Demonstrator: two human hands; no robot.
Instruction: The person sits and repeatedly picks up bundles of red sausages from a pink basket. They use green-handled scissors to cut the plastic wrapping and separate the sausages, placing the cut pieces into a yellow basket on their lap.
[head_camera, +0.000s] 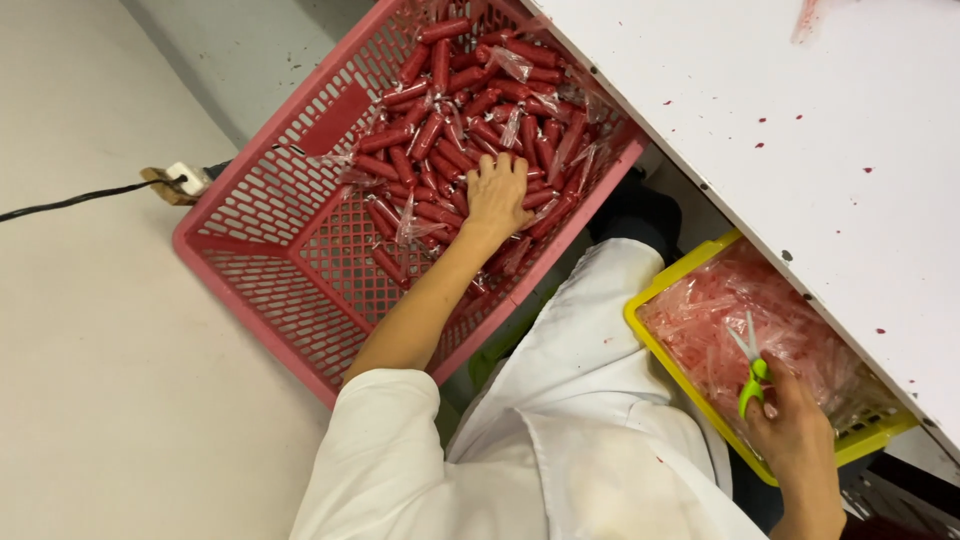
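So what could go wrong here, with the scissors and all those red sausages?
The right hand holds green-handled scissors, blades up, over the yellow bin of plastic wrappers, while the left hand reaches away into the sausages in the pink crate. With eyes on the crate, the blades might nick a finger. The sausages look slippery and could slide from the grip. The cable on the floor could trip someone.

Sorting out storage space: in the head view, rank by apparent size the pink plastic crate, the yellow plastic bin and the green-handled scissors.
1. Pink plastic lattice crate, largest.
2. Yellow plastic bin, smaller, though partly hidden under the white table.
3. Green-handled scissors, smallest, in the right hand.
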